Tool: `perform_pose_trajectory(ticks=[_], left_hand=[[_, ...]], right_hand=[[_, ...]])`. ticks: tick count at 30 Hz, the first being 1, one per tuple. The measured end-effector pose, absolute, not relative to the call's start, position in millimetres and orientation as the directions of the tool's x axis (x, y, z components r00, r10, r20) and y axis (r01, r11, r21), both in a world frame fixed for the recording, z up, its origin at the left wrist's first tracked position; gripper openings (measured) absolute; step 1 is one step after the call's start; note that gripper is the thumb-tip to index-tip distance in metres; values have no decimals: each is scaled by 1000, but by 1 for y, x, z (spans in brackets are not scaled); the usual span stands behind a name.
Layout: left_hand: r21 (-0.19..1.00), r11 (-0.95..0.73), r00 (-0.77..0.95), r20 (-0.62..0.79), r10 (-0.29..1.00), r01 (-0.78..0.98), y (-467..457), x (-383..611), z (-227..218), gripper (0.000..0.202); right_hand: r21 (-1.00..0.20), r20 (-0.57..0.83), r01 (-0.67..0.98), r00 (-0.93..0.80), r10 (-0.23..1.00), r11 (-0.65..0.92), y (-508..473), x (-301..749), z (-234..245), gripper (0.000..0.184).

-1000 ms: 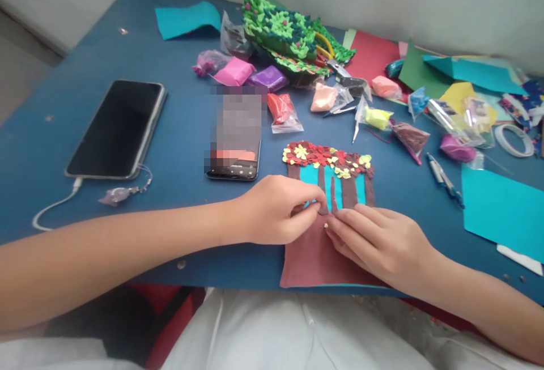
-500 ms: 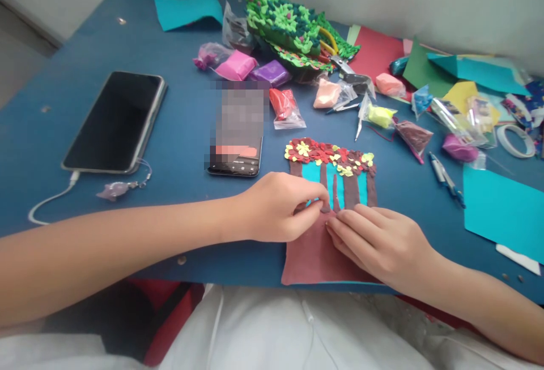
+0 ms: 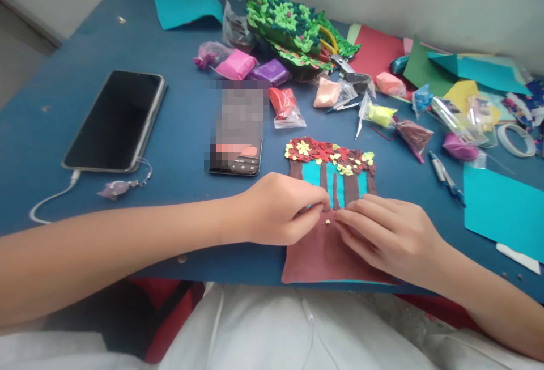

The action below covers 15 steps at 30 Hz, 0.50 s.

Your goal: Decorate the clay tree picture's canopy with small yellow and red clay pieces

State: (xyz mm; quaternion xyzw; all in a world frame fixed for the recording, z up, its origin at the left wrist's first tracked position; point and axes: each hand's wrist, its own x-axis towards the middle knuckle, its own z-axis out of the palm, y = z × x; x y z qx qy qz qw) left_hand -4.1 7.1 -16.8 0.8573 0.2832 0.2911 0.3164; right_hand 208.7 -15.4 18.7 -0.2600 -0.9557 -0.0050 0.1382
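Observation:
A clay picture (image 3: 314,256) lies near the table's front edge: brown ground below, brown trunk strips over turquoise, and a band of red, brown and yellow clay petals (image 3: 325,154) on top. My left hand (image 3: 284,207) comes in from the left, thumb and forefinger pinched at the foot of the trunks; anything between them is hidden. Opposite it, my right hand (image 3: 389,237) rests over the picture's right side, fingers pressed together and bent, tips close to the left ones. What they hold, if anything, does not show. Below the fingertips sits a tiny pale yellow bit (image 3: 327,222) on the brown clay.
A smartphone (image 3: 114,120) with a cable and charm lies left; another phone (image 3: 235,163) lies nearer the middle. Behind are bagged clays, including red (image 3: 284,103) and yellow (image 3: 381,115), and a green clay-covered piece (image 3: 289,24). Pens (image 3: 446,177) and turquoise paper (image 3: 505,205) lie right.
My right hand has shifted slightly to the right and up, its fingertips drawn back, so the tiny yellow bit on the brown clay now shows. My left hand has hardly moved.

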Motion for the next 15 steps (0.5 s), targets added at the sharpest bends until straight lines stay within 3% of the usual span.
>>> perform_pose_trajectory(ticks=[9, 15], left_hand=[[671, -671, 679, 335, 653, 315, 9, -4, -20, 25], [659, -674, 700, 306, 646, 334, 9, -4, -18, 26]], right_hand=[[54, 207, 446, -880, 427, 893, -19, 209, 12, 13], [58, 206, 437, -885, 418, 898, -18, 209, 11, 14]])
